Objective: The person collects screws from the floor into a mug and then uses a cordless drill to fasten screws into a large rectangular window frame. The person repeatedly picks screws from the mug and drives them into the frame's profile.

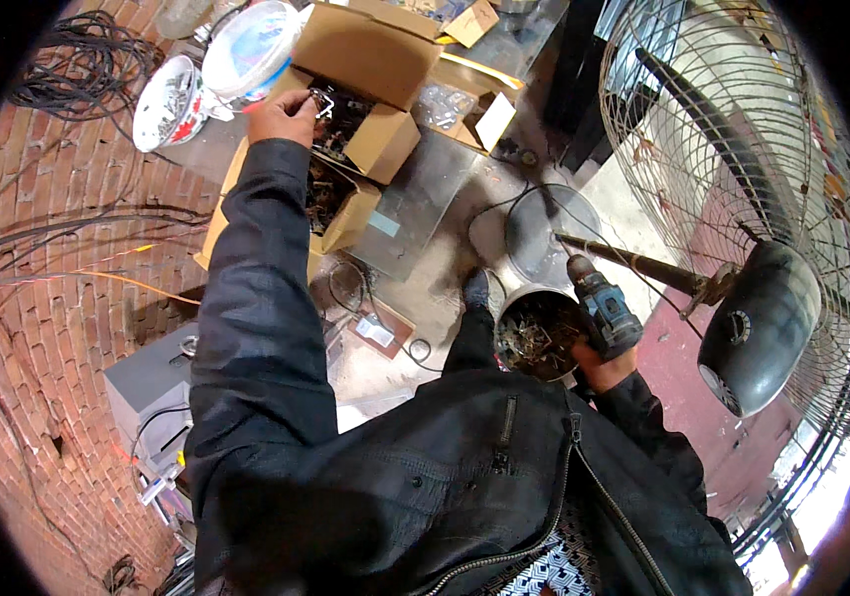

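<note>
"Brick wall [57,328] at left, grey table [415,204] ahead, fan [758,328] at right. Left hand [283,119]?"

"Over the open box [385,147]; fingertips together on a bracket [323,104], small, metallic. Box contents dark, too small to identify."

"Nearby?"

"Second box [353,221] just beside it, nearer the body. White tub [168,107] of small pieces, left of the hand."

"Right hand [606,371]?"

"Clamped on the drill [604,306], handle mostly hidden. Chuck points away from the body. Bucket [500,348] just left of the drill, metal pieces inside."
</note>
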### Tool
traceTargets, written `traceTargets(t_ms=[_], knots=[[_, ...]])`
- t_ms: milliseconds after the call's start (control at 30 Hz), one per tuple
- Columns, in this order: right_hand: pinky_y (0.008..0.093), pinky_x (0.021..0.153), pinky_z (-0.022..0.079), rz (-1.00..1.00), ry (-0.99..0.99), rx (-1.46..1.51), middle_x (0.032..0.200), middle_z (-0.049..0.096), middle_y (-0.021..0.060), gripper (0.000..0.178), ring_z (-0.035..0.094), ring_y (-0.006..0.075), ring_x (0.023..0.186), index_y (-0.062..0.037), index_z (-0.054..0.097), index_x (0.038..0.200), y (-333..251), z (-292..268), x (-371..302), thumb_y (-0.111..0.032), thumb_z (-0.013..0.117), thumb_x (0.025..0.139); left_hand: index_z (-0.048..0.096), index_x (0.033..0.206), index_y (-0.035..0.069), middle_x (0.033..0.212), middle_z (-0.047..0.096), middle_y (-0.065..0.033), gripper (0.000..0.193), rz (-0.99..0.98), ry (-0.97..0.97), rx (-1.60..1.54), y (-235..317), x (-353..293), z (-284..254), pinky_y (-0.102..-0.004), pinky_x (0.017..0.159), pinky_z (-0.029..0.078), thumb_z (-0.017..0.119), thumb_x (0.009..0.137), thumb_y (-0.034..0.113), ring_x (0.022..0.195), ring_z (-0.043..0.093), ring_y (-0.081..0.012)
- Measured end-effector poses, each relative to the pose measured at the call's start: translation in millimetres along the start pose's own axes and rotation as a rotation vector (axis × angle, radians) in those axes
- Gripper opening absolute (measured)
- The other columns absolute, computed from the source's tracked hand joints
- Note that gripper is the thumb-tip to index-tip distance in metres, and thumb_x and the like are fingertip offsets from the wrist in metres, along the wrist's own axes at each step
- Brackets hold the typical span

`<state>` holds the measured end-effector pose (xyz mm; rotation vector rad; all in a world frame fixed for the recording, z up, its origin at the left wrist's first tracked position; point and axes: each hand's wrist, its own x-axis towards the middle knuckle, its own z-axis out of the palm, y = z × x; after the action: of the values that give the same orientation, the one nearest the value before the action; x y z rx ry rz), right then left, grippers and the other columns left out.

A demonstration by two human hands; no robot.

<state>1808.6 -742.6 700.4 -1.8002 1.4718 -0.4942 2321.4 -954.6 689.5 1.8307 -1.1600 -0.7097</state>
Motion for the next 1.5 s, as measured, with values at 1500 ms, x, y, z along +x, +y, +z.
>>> traceTargets(t_ms=[1500], knots=[[0.0407,0.093,0.055,0.258,0.025,-0.050,0.117,0.071,0.0137,0.042,0.069,0.0316,0.107,-0.0081,0.066,0.122,47.8,-17.0,-96.1,-0.019,0.067,0.081,0.067,0.120,-0.001,0.105,0.073,-0.0167,0.021,0.241,-1.111,-0.025,128.1,-343.2,206.5,-0.0334,0.075,0.059,0.062,0.099,0.004,0.079,0.075,-0.0216]])
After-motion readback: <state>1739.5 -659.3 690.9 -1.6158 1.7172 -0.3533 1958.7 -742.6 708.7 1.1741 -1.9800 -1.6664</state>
